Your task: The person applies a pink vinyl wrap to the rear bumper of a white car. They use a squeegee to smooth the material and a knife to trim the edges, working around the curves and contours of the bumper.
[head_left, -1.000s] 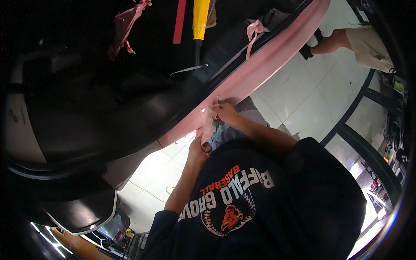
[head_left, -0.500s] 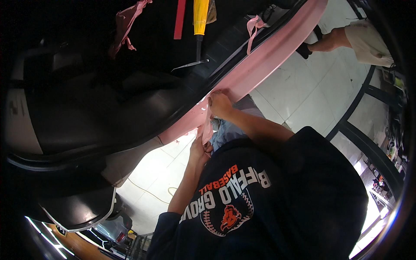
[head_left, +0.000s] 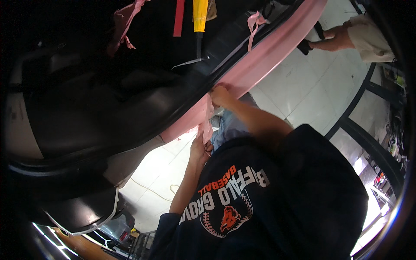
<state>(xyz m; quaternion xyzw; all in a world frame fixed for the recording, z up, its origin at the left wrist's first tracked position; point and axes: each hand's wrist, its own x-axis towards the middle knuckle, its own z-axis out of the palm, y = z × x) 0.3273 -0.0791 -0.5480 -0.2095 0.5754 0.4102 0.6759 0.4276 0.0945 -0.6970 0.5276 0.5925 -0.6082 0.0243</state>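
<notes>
Pink film (head_left: pixel 207 132) hangs loose from the car's pink-covered door sill (head_left: pixel 268 56). My left hand (head_left: pixel 199 149) is closed on the lower end of this hanging strip. Higher up, my right hand (head_left: pixel 220 96) presses against the sill beside the black door seal (head_left: pixel 190 103), fingers curled in. Whatever those fingers pinch is hidden behind the hand. Wrinkles run through the film between both hands.
Inside the dark car lie a yellow-handled tool (head_left: pixel 199 17), a red flat strip (head_left: pixel 178 19) and pink film scraps (head_left: pixel 125 26). Another scrap (head_left: pixel 255 26) hangs near the seal. A person's leg (head_left: pixel 338 39) shows at upper right, by a dark metal frame (head_left: pixel 359 138).
My right hand has shifted slightly up along the sill. The left hand keeps its hold on the film, and the view has moved a little.
</notes>
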